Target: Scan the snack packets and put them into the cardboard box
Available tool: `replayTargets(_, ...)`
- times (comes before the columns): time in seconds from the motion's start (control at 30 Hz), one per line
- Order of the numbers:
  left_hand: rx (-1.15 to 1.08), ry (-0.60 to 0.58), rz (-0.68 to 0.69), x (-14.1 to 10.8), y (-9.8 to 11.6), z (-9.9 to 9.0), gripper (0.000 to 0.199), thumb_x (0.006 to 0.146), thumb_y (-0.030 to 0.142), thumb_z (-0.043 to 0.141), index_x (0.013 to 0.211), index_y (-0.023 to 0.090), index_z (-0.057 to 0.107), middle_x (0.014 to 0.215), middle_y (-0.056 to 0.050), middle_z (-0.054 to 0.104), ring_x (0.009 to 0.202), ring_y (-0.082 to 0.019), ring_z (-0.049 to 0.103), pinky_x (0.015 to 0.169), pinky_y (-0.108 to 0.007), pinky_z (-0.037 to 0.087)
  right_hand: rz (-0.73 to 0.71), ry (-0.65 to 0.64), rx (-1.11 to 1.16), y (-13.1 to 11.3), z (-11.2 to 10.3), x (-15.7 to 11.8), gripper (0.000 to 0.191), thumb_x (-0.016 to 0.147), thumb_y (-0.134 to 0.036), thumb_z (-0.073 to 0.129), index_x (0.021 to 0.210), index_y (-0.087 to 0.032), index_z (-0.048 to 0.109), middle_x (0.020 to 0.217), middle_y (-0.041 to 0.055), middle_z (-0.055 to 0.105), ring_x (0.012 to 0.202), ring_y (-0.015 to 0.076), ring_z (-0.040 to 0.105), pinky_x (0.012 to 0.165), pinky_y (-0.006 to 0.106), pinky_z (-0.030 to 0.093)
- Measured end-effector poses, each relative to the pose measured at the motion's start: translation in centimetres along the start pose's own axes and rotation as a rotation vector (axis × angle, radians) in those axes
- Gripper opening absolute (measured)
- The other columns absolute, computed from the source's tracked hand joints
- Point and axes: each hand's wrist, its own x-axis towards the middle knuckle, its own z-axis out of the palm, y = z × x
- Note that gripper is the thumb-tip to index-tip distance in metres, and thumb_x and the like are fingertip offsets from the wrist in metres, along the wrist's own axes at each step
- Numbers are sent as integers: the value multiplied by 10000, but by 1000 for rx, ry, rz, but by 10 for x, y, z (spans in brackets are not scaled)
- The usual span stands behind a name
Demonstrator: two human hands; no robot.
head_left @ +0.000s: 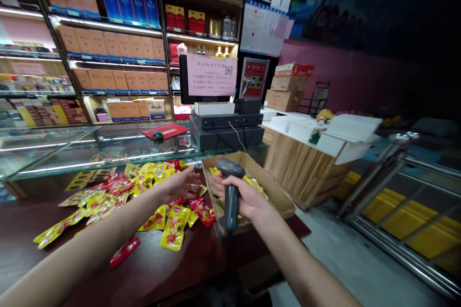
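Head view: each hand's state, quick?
Left hand: open, nothing visible in it.
Right hand: appears closed around the gray scanner.

Near tabletop offers passage; packets and cardboard box obstruct beyond.

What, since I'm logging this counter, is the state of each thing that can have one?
Left hand, fingers spread
Right hand, apparently gripping the scanner
Scanner, upright
Snack packets, loosely piled; seals too small to check
Cardboard box, open, yellow packets inside
Monitor, upright; screen not visible
Pink sign, upright against the monitor
Shelf lights, lit
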Motion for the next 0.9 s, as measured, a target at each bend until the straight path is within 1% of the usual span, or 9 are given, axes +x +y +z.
replayTargets(0.07, 48, 21, -25, -20, -15, -15, 558, 762, 612, 510, 1083, 166, 608, 1203, -132, 584, 1103, -274, 526, 793, -347, 465, 52, -38, 42, 21, 13, -8, 205, 638, -83, 581, 828, -152, 618, 948, 73, 666, 951, 182, 632, 872, 310, 485)
replayTargets(0.13, 64, 60, -13, -40, -30, -30, 553, 756, 606, 524, 1101, 183, 612, 1239, -122, 570, 1150, -272, 497, 811, -346, 458, 83, -24, 30, 44, 22, -13, 225, 613, -87, 617, 829, -149, 634, 944, 69, 667, 936, 182, 631, 865, 300, 484)
replayTargets(0.23, 69, 126, -41, -65, -51, -48, 567, 750, 610, 531, 1113, 182, 616, 1287, -129, 541, 1164, -273, 494, 840, -349, 449, 141, 54, -28, 78, 28, -15, 259, 567, -107, 674, 821, -146, 646, 872, 54, 670, 824, 169, 637, 778, 280, 500)
replayTargets(0.3, 82, 140, -56, -79, -64, -58, 569, 756, 605, 529, 1130, 185, 613, 1314, -134, 520, 1177, -270, 490, 855, -343, 443, 197, 96, -62, 97, 29, -14, 267, 549, -114, 687, 811, -145, 646, 811, 39, 663, 750, 150, 631, 711, 258, 500)
replayTargets(0.43, 64, 151, -67, -92, -87, -71, 578, 765, 598, 524, 1175, 194, 588, 1388, -129, 445, 1210, -269, 469, 865, -345, 447, 277, 151, -105, 121, 28, -7, 245, 568, -122, 670, 810, -140, 635, 712, 21, 641, 637, 107, 601, 620, 217, 483)
replayTargets(0.53, 24, 178, -86, -91, -98, -75, 600, 759, 596, 537, 1192, 182, 568, 1412, -139, 410, 1198, -276, 480, 868, -360, 453, 287, 163, -103, 130, 28, 0, 215, 576, -119, 664, 785, -140, 619, 664, 12, 624, 576, 90, 572, 596, 210, 476)
replayTargets(0.7, -34, 171, -88, -88, -97, -69, 580, 741, 563, 587, 1146, 148, 587, 1305, -171, 516, 1097, -278, 558, 843, -361, 469, 293, 159, -84, 138, 30, 5, 199, 581, -97, 635, 772, -147, 622, 610, -11, 598, 504, 73, 521, 608, 220, 471)
replayTargets(0.8, -68, 116, -65, -87, -95, -63, 503, 736, 525, 618, 1078, 156, 624, 1199, -152, 593, 965, -251, 623, 800, -357, 489, 271, 122, -124, 141, 35, 3, 241, 595, -131, 640, 835, -160, 652, 665, -8, 624, 535, 75, 536, 612, 213, 459)
replayTargets(0.9, -109, 34, -30, -83, -100, -60, 408, 749, 481, 628, 993, 154, 643, 1041, -134, 662, 876, -228, 650, 770, -347, 507, 226, 31, -190, 142, 43, -2, 249, 586, -151, 654, 833, -167, 674, 729, 0, 652, 596, 87, 556, 626, 210, 449)
